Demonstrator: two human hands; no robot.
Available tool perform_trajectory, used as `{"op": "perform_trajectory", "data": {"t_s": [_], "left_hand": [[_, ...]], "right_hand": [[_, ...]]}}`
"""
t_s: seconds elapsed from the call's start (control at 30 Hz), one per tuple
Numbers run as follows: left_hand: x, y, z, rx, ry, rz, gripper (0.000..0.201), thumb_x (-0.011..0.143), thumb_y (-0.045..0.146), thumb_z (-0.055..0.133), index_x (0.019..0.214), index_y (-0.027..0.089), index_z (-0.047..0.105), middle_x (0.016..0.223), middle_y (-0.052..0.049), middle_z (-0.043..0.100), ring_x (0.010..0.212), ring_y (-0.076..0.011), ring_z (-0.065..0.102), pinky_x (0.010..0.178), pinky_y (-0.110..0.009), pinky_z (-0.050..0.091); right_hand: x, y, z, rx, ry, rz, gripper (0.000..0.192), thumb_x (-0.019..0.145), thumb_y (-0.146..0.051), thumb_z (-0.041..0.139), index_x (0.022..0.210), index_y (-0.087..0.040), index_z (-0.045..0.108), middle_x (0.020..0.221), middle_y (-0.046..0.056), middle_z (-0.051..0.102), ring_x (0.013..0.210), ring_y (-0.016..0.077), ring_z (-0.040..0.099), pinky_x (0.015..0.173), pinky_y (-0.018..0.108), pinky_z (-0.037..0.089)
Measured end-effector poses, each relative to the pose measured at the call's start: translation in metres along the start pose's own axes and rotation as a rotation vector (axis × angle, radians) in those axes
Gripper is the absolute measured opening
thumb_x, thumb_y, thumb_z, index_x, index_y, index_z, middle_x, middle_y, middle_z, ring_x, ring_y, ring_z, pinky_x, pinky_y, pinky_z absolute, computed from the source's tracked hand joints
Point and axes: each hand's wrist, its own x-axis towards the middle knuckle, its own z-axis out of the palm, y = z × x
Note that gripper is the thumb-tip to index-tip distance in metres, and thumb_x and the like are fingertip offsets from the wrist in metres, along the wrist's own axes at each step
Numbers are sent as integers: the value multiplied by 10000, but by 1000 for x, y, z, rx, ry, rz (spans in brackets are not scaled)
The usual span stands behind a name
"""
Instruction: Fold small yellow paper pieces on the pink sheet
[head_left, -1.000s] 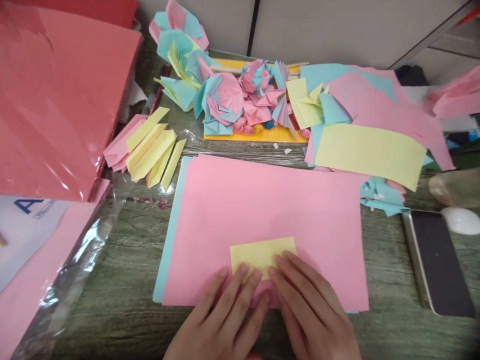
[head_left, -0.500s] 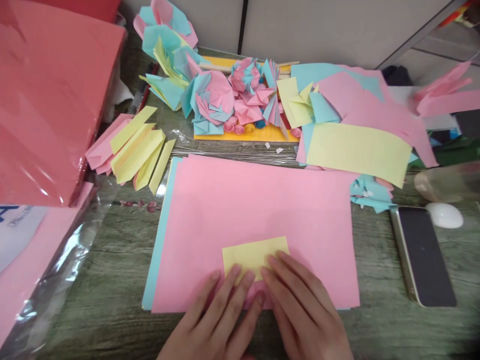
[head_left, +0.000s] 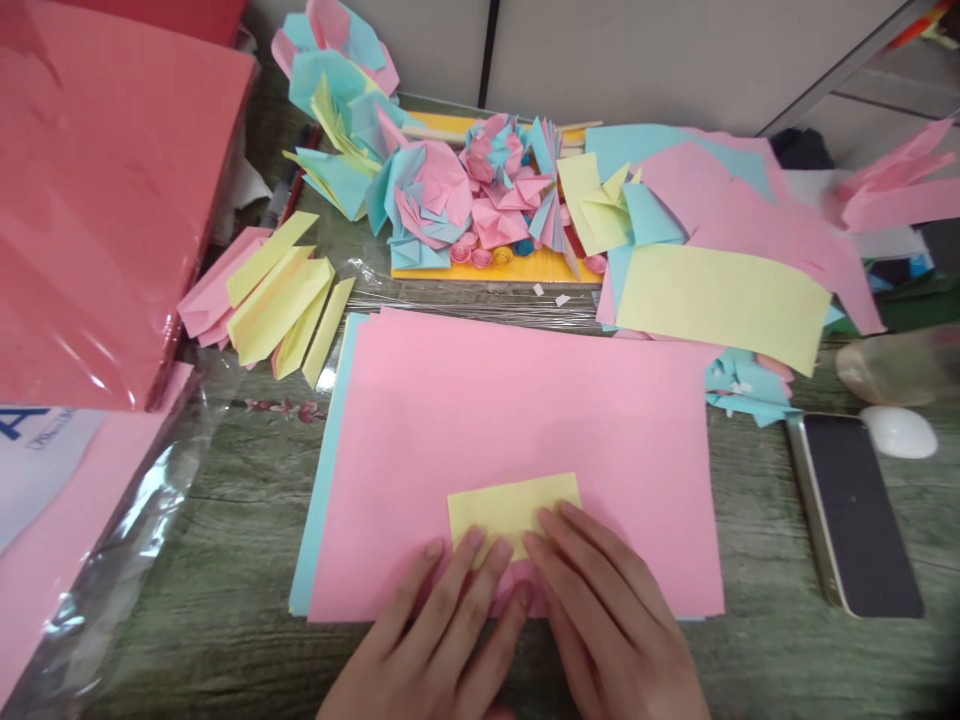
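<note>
A small yellow paper rectangle point(head_left: 502, 510) lies near the front edge of a stack of pink paper point(head_left: 525, 400), with blue sheets showing along the stack's left side. My left hand point(head_left: 442, 620) rests with spread fingers, two fingertips on the yellow paper's lower left part and the index finger and thumb close by. My right hand point(head_left: 607, 600) presses its outstretched fingertips on the paper's lower right part. The paper's lower edge is partly hidden by the fingers. Neither hand wraps around anything.
Folded yellow strips point(head_left: 281, 300) lie to the left, beside a red paper pack point(head_left: 112, 200) in plastic. Folded paper flowers point(head_left: 435, 190) stand behind the stack. Cut paper point(head_left: 720, 300) is at the back right. A phone point(head_left: 855, 510) and a white mouse point(head_left: 900, 432) are at right.
The whole view has shifted slightly, so things sit a little further right in the picture. Both hands and the yellow paper keep about the same place on the stack.
</note>
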Motion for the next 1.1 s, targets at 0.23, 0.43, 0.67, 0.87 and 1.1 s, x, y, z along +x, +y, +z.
{"op": "perform_trajectory", "data": {"t_s": [0.23, 0.43, 0.67, 0.87, 1.1], "left_hand": [[2, -1, -1, -7, -11, -2, 557, 858, 559, 360, 1276, 200, 441, 1307, -74, 475, 1217, -265, 365, 1051, -441, 135], [0, 0, -1, -4, -22, -5, 580, 842, 578, 374, 1285, 208, 433, 1335, -84, 446, 1234, -270, 351, 1052, -444, 132], [-1, -1, 0, -6, -20, -2, 587, 842, 574, 380, 1286, 194, 430, 1334, -93, 445, 1232, -275, 352, 1059, -450, 118], [-1, 0, 0, -12, -20, -8, 580, 849, 567, 374, 1292, 195, 421, 1334, -84, 447, 1236, -268, 346, 1062, -440, 115], [1, 0, 0, -16, -25, -12, 574, 854, 564, 368, 1290, 195, 420, 1319, -88, 465, 1229, -266, 359, 1053, -441, 128]], "right_hand": [[0, 0, 0, 7, -15, -8, 327, 795, -88, 484, 1101, -100, 596, 1166, 105, 598, 1207, 229, 441, 914, 345, 493], [-2, 0, 0, 15, -10, -5, 333, 794, -92, 492, 1112, -112, 592, 1170, 102, 597, 1207, 234, 445, 916, 352, 496], [-2, 0, 1, 11, -14, -13, 332, 792, -79, 495, 1111, -93, 589, 1173, 113, 589, 1209, 241, 435, 920, 362, 489], [0, 0, 1, 24, -12, -11, 331, 793, -72, 489, 1110, -85, 584, 1180, 119, 581, 1207, 244, 435, 911, 371, 495], [1, -1, 0, 23, 0, -2, 331, 793, -74, 491, 1107, -103, 590, 1172, 105, 591, 1202, 236, 444, 912, 356, 498]]}}
